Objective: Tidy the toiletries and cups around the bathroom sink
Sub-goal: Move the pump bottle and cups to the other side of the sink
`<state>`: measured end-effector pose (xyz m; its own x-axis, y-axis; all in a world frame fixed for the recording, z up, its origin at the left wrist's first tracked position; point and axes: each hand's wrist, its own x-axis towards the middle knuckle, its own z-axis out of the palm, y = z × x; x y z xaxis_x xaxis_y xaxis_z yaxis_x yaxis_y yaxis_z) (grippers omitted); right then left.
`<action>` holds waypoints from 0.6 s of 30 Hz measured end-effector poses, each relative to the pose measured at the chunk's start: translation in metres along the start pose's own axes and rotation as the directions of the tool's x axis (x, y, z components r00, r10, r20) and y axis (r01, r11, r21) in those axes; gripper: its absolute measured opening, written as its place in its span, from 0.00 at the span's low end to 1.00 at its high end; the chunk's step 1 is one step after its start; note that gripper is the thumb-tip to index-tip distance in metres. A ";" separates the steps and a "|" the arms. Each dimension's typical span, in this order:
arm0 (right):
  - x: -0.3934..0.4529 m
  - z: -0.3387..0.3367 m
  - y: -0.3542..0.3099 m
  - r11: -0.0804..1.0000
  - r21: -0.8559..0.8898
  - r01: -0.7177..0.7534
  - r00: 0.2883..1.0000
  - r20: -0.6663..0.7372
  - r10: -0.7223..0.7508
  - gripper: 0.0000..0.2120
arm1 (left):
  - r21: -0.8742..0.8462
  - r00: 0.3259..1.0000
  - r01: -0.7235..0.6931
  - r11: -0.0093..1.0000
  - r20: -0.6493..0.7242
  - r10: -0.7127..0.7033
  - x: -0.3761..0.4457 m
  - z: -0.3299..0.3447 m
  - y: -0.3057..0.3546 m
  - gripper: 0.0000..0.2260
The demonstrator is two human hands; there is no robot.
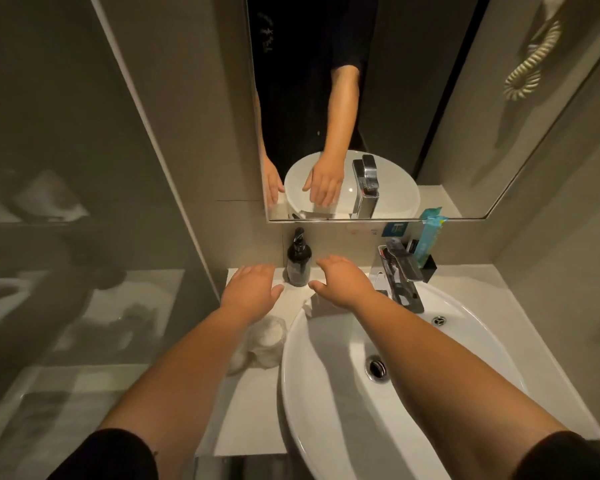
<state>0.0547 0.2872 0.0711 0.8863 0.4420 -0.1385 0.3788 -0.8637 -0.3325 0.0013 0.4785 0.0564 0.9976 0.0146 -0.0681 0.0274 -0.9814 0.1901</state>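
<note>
A dark pump bottle (298, 263) stands upright on the counter against the back wall, left of the tap. My left hand (252, 287) hovers just left of it, palm down, fingers apart, holding nothing. My right hand (342, 282) hovers just right of the bottle, above the basin's back rim, also empty with fingers spread. A clear cup (317, 304) partly shows under my right hand. A crumpled clear plastic wrapper (262, 342) lies on the counter under my left forearm. A black holder (425, 265) at the back right holds a teal packet (428, 237) and other small toiletries.
The white oval basin (326, 393) fills the lower middle, with a chrome tap (400, 277) at its back. A mirror (413, 133) hangs above the counter. A glass partition (84, 202) stands at the left. The white counter (482, 289) runs to the right wall.
</note>
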 end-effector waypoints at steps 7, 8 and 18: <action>-0.013 0.000 0.002 0.982 -0.025 0.186 0.981 0.069 -0.184 0.23 | -0.003 0.988 0.154 0.988 -0.025 -0.154 -0.040 0.000 0.020 0.19; -0.014 0.001 0.003 0.975 -0.025 0.222 0.972 0.084 -0.219 0.23 | -0.003 0.980 0.195 0.981 -0.034 -0.195 -0.048 0.002 0.025 0.18; -0.030 0.020 -0.013 0.866 -0.040 0.498 0.847 0.235 -0.477 0.24 | -0.182 0.804 0.556 0.811 -0.127 -0.580 -0.131 0.023 0.051 0.15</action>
<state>0.0179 0.2901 0.0606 0.5075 0.8430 -0.1784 0.7805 -0.5374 -0.3193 -0.1294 0.4216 0.0521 0.7946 0.6058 -0.0404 0.5889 -0.7527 0.2945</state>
